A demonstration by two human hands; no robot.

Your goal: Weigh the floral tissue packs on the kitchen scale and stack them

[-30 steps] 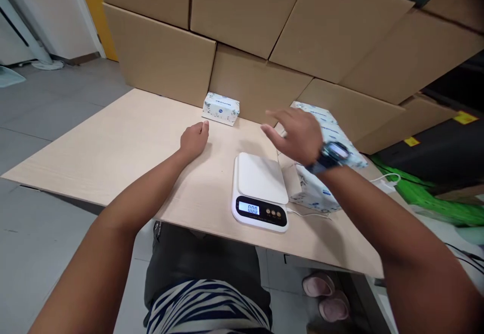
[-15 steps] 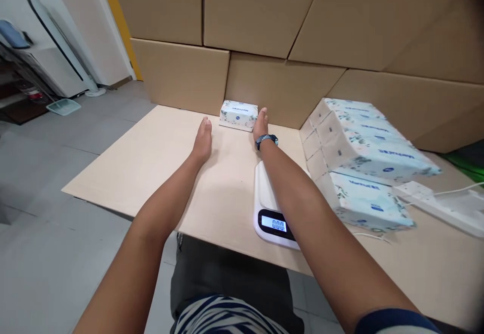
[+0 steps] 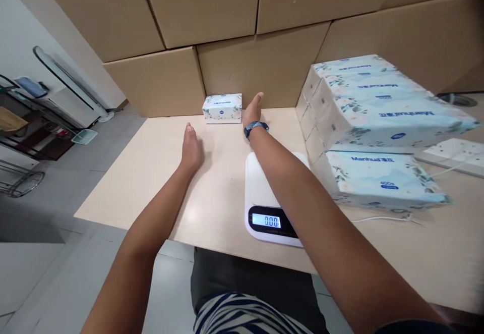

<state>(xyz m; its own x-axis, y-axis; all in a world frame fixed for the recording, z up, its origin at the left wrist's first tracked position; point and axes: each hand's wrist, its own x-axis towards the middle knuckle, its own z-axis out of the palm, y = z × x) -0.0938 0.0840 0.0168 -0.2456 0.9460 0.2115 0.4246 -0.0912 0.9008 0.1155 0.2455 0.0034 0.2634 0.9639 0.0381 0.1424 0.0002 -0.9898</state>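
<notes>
A single soft pack of tissues, white and pale blue with a leaf print, lies at the back of the table against the cardboard boxes. My right hand, with a patterned band at the wrist, is just right of the pack with its fingers stretched out; whether it touches the pack is hard to see. On the near left, my left hand rests edge-down on the table, open and apart from the pack. Under my right forearm sits a white kitchen scale, its lit display reading 0.00.
Stacked tissue packs in clear wrap stand on the right, with another bundle below. Behind them is a white power strip with a cable. Cardboard boxes wall off the table's back. A rack stands on the floor at left.
The view has turned and tilted, so the table and stack appear shifted. Both hands stay open near the lone tissue pack; a slim gap now seems to show beside my right hand.
</notes>
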